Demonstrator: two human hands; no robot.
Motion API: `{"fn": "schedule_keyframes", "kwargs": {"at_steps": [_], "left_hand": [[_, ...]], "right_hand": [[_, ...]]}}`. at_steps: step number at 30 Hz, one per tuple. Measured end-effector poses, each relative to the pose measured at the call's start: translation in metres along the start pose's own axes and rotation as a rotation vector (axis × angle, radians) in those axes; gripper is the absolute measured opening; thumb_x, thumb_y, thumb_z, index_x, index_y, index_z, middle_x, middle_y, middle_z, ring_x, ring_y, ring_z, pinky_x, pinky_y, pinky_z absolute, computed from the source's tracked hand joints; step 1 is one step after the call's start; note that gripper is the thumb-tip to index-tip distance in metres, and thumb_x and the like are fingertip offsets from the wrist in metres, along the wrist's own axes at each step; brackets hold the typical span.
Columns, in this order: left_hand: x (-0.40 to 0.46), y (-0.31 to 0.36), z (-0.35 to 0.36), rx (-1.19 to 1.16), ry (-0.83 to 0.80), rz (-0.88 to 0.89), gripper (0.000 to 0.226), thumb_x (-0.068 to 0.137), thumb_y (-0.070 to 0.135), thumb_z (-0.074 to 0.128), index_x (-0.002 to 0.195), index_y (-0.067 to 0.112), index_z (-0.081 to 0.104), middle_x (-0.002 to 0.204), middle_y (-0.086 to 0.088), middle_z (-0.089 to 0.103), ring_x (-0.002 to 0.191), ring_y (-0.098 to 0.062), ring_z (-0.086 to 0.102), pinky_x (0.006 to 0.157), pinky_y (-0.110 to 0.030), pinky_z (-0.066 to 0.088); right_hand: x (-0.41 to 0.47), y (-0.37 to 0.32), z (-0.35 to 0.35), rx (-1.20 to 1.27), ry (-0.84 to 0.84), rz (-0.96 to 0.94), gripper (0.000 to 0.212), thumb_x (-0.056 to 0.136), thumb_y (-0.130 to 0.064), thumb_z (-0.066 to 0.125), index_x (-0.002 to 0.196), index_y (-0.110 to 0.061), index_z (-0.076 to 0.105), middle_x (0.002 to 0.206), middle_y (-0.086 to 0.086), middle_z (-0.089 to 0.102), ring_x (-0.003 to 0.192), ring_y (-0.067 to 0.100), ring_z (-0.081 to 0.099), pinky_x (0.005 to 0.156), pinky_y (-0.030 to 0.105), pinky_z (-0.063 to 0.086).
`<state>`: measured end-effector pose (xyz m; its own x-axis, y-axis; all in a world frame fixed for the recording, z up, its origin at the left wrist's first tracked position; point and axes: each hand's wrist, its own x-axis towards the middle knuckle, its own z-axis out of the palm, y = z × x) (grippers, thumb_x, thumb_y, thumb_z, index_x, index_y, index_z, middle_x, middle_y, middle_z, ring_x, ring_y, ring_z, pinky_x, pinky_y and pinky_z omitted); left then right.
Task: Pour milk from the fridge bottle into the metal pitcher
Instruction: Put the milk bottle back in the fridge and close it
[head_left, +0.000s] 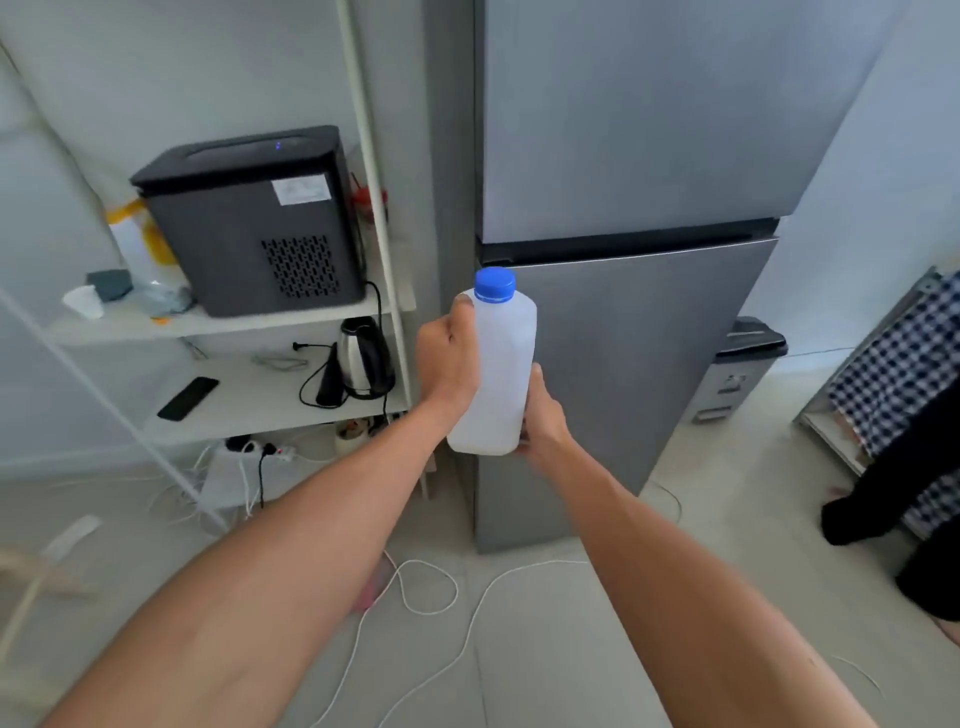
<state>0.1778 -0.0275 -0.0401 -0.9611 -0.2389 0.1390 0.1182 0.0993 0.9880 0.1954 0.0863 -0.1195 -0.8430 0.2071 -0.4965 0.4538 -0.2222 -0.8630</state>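
A white plastic milk bottle (498, 374) with a blue screw cap (494, 283) stands upright in the air in front of the grey fridge (649, 332), whose doors are closed. My left hand (447, 358) grips the bottle's upper left side, thumb up near the shoulder. My right hand (540, 415) holds the bottle's lower right side and base, its fingers hidden behind the bottle. No metal pitcher shows in this view.
A white shelf unit (234, 332) on the left carries a black appliance (249, 218), an electric kettle (363, 358) and a phone (188, 398). White cables (426, 592) loop across the floor. A small bin (743, 364) stands right of the fridge, beside checked fabric (904, 364).
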Motion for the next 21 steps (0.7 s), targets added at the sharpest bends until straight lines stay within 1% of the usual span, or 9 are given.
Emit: {"fn": "schedule_keyframes", "kwargs": {"at_steps": [2,3,5,7,10,12,14,18,21], "left_hand": [[0.007,-0.001,-0.003,0.003,0.038,0.001,0.060,0.097,0.046,0.046,0.068,-0.005,0.033,0.059,-0.008,0.039,0.054,-0.018,0.036,0.054,-0.033,0.030],[0.011,-0.002,-0.005,-0.001,0.052,0.004,0.060,0.097,0.046,0.045,0.068,-0.005,0.034,0.059,-0.009,0.039,0.054,-0.018,0.036,0.054,-0.033,0.030],[0.017,-0.002,-0.007,0.001,0.068,0.013,0.059,0.096,0.045,0.045,0.067,-0.005,0.036,0.059,-0.008,0.041,0.055,-0.019,0.038,0.055,-0.033,0.032],[0.024,-0.001,-0.009,-0.004,0.073,0.014,0.057,0.096,0.044,0.045,0.066,-0.003,0.037,0.059,-0.009,0.042,0.055,-0.019,0.039,0.055,-0.033,0.033],[0.037,-0.001,-0.014,-0.034,0.065,0.024,0.057,0.095,0.045,0.046,0.067,-0.004,0.034,0.061,-0.010,0.040,0.057,-0.019,0.038,0.056,-0.035,0.031],[0.046,-0.002,-0.015,-0.042,0.062,0.026,0.058,0.094,0.048,0.046,0.067,-0.002,0.031,0.061,-0.010,0.038,0.058,-0.020,0.036,0.056,-0.037,0.031],[0.053,-0.001,-0.017,-0.048,0.057,0.029,0.058,0.093,0.047,0.046,0.067,-0.002,0.031,0.061,-0.010,0.037,0.058,-0.019,0.035,0.056,-0.037,0.030],[0.064,0.000,-0.019,-0.041,0.046,0.049,0.059,0.096,0.044,0.046,0.067,-0.006,0.034,0.061,-0.011,0.038,0.057,-0.019,0.036,0.056,-0.035,0.031],[0.073,-0.003,-0.021,-0.047,0.045,0.058,0.057,0.096,0.044,0.046,0.066,-0.002,0.031,0.060,-0.010,0.036,0.057,-0.019,0.035,0.056,-0.036,0.030]], "right_hand": [[0.005,-0.003,0.005,-0.039,-0.029,-0.022,0.052,0.098,-0.064,0.040,0.087,-0.021,0.068,0.060,-0.006,0.067,0.052,0.018,0.062,0.052,0.028,0.052],[0.007,-0.006,0.007,-0.072,-0.046,-0.036,0.054,0.097,-0.064,0.038,0.088,-0.020,0.069,0.064,-0.004,0.068,0.055,0.018,0.064,0.055,0.030,0.055],[0.009,-0.013,0.009,-0.165,-0.045,-0.075,0.063,0.096,-0.068,0.033,0.094,-0.016,0.069,0.080,0.002,0.070,0.070,0.022,0.068,0.071,0.040,0.063],[0.012,-0.028,0.007,-0.318,0.019,-0.171,0.068,0.097,-0.069,0.027,0.099,-0.012,0.063,0.095,0.004,0.065,0.086,0.024,0.063,0.085,0.042,0.057],[0.024,-0.073,0.010,-0.438,0.156,-0.414,0.055,0.105,-0.061,0.027,0.100,-0.015,0.056,0.102,0.002,0.059,0.093,0.023,0.055,0.085,0.037,0.041],[0.036,-0.109,0.017,-0.501,0.241,-0.575,0.045,0.106,-0.054,0.029,0.090,-0.019,0.051,0.100,0.001,0.054,0.089,0.021,0.050,0.085,0.038,0.041],[0.049,-0.139,0.026,-0.581,0.263,-0.650,0.043,0.106,-0.051,0.031,0.098,-0.016,0.055,0.112,0.003,0.055,0.095,0.020,0.049,0.090,0.041,0.043],[0.076,-0.172,0.039,-0.795,0.231,-0.539,0.063,0.109,-0.049,0.023,0.132,-0.004,0.061,0.138,0.016,0.056,0.124,0.031,0.050,0.103,0.041,0.037],[0.091,-0.175,0.043,-0.820,0.225,-0.471,0.067,0.109,-0.052,0.021,0.139,-0.007,0.060,0.142,0.017,0.056,0.131,0.032,0.048,0.108,0.041,0.037]]}}
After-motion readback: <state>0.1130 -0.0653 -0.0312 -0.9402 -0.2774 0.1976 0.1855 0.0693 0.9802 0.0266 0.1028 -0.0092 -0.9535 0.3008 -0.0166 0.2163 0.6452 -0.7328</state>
